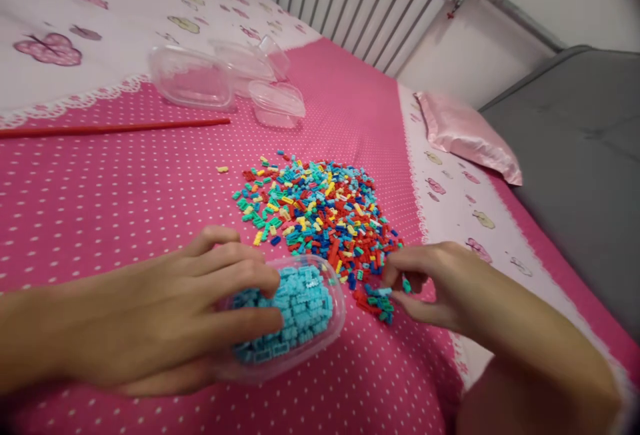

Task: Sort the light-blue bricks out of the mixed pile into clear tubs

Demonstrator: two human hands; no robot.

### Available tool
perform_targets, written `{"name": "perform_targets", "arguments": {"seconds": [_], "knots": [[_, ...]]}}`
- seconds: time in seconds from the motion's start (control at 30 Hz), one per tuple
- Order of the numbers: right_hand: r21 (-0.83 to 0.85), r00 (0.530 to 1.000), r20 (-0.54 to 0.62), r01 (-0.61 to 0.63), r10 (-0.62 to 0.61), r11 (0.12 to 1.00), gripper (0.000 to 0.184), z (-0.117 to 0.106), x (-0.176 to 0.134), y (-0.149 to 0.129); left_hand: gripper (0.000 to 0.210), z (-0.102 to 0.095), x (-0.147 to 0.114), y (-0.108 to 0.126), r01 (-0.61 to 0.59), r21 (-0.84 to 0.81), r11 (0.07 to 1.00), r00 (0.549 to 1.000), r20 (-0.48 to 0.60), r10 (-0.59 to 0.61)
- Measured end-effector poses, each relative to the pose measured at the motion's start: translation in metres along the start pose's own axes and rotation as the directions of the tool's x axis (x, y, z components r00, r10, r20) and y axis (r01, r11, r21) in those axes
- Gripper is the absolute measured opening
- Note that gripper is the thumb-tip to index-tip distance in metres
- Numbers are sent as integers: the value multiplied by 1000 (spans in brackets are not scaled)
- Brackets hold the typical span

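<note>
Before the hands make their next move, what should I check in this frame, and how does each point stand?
1. Left hand on the tub: ok, its fingers reach over one side.
2. Bricks in the tub all light blue: ok for the visible top; lower layers, cannot tell.
3. Right hand firmly pinching the light-blue piece at its fingertips: cannot tell.
4. Mixed pile within the right hand's reach: ok, the hand is at its edge.
5. All loose bricks gathered in the pile: not ok, a yellow brick lies apart.
6. Clear containers away from the pile: ok, they lie beyond it.
</note>
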State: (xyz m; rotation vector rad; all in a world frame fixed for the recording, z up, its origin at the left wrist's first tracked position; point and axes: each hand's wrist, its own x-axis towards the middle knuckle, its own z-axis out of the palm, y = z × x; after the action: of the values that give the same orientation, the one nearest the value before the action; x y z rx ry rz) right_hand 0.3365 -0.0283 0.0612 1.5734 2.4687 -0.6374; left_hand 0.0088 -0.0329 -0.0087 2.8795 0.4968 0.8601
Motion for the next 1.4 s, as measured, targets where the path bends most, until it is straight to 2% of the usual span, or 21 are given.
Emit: {"name": "perform_targets", "arguments": {"seconds": [0.07,0.13,0.3,0.43,0.7,0.83,0.97,1.1,1.23,1.4], "knots": [[29,989,-53,138,-136,990,17,3,-4,-13,34,-6,4,-2,-72,-35,997,995,74,74],[39,970,-109,225,-220,974,15,8,-5,-28,28,-12,8,-2,-85,-30,996,990,109,88],[135,938,-187,318,-291,938,18,27,7,-62,28,-15,11,1,-72,-2,997,985,155,72],[201,935,-153,347,-321,916,17,40,18,-75,31,-13,8,1,-93,-10,996,985,148,93],[283,950,-86,313,-301,907,20,35,15,-74,33,-12,8,-1,-107,-19,994,987,115,108],[322,952,-98,305,-289,896,23,30,14,-72,33,-11,7,1,-99,-27,995,986,133,102],[296,944,-139,328,-300,897,19,25,15,-62,39,-9,8,5,-78,-36,996,982,168,83],[251,927,-100,375,-362,892,20,29,14,-56,43,-9,11,8,-81,-44,996,976,197,88],[201,934,-95,356,-344,913,21,36,13,-59,39,-13,12,8,-85,-52,995,963,253,96],[231,919,-99,395,-382,889,28,36,14,-58,39,-12,12,9,-84,-33,996,973,214,90]]}}
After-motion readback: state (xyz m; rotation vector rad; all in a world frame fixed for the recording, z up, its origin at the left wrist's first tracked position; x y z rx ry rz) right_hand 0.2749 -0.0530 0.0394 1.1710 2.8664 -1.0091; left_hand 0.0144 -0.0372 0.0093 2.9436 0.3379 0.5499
